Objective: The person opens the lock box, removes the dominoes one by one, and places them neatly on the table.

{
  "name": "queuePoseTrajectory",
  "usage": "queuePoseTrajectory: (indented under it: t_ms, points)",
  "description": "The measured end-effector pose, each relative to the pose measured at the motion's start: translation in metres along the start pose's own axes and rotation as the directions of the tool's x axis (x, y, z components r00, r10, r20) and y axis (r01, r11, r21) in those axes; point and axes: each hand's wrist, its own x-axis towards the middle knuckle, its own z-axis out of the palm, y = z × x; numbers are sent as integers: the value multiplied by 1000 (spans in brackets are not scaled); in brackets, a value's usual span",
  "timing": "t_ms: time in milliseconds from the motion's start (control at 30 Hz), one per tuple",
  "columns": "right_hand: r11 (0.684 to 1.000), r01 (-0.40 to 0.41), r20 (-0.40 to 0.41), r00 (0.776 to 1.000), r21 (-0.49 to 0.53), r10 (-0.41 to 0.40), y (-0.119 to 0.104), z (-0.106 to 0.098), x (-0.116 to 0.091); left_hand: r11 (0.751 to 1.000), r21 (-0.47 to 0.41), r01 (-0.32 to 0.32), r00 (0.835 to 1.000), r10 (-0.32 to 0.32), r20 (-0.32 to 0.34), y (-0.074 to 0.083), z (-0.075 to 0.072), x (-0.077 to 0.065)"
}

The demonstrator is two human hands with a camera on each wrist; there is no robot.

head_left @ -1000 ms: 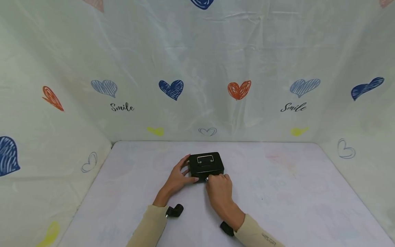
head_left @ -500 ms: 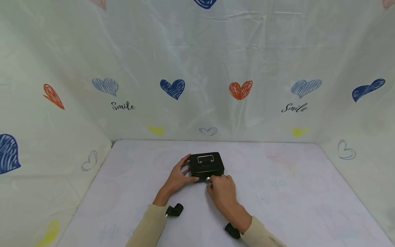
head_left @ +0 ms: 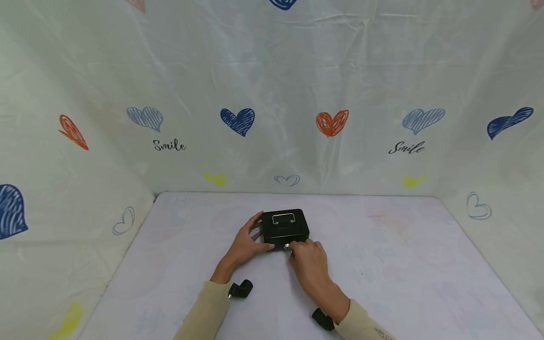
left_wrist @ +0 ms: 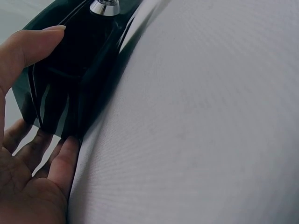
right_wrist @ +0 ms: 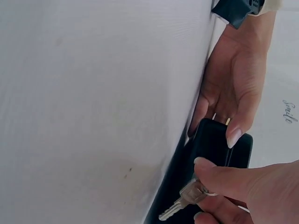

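Note:
A black cash box (head_left: 295,231) with a folding metal handle (head_left: 283,216) on its lid sits on the table, lid closed. My left hand (head_left: 244,246) grips its left end, thumb on the front face and fingers against the side. In the left wrist view, a round silver lock (left_wrist: 105,6) stands out from the front. My right hand (head_left: 309,263) is at this lock, thumb and fingers pinching a key there. From the same grip hangs a silver key (right_wrist: 189,194) with its toothed blade free, seen in the right wrist view. My fingers hide the pinched key and the keyhole.
The white table (head_left: 403,274) extends around the box on every side. A pale curtain (head_left: 280,85) printed with hearts and "Smile" encloses its back and sides. Black wrist cameras (head_left: 241,289) are strapped at both cuffs.
My right hand and forearm have shifted slightly right and tilted, baring more silver at the lock. My left hand and the cash box stay where they were.

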Motion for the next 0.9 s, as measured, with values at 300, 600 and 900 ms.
queuePoseTrajectory:
  t_ms: [300,600,900]
  points:
    - [997,77,-58,995,-30,-79,5,3,-1,1000,9,-5,1000,5,1,0,0,-1]
    - [987,157,-87,983,-32,-159,11,6,2,1000,24,-8,1000,8,4,1,0,-1]
    - [979,205,-69,976,-4,-205,14,4,3,999,38,-4,1000,4,6,0,1,0]
